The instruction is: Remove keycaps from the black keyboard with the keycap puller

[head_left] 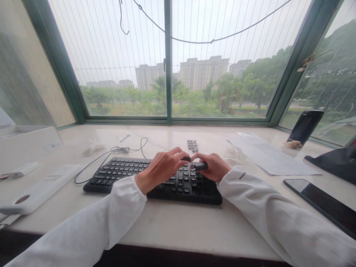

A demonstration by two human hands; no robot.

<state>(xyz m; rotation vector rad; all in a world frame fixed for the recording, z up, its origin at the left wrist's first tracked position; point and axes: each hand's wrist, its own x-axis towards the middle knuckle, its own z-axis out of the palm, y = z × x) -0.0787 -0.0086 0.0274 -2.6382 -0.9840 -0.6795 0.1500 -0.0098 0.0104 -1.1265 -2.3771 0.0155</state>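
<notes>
A black wired keyboard [119,174] lies on the pale stone sill in front of me. Both my hands hover over its right half. My left hand [161,168] is curled, its fingertips pinching one end of a long black keycap [198,165]. My right hand [213,167] is closed on the other end of that same keycap, thumb on top. Some sockets on the right side of the keyboard look bare. A small group of loose black keycaps [192,145] sits on the sill just behind the keyboard.
The keyboard's cable [122,150] coils behind it. White devices [39,191] and a white box [27,142] stand left. A paper sheet [275,157], a dark phone [324,204], a propped black object [304,126] and a dark stand [336,161] lie right. Window glass rises behind.
</notes>
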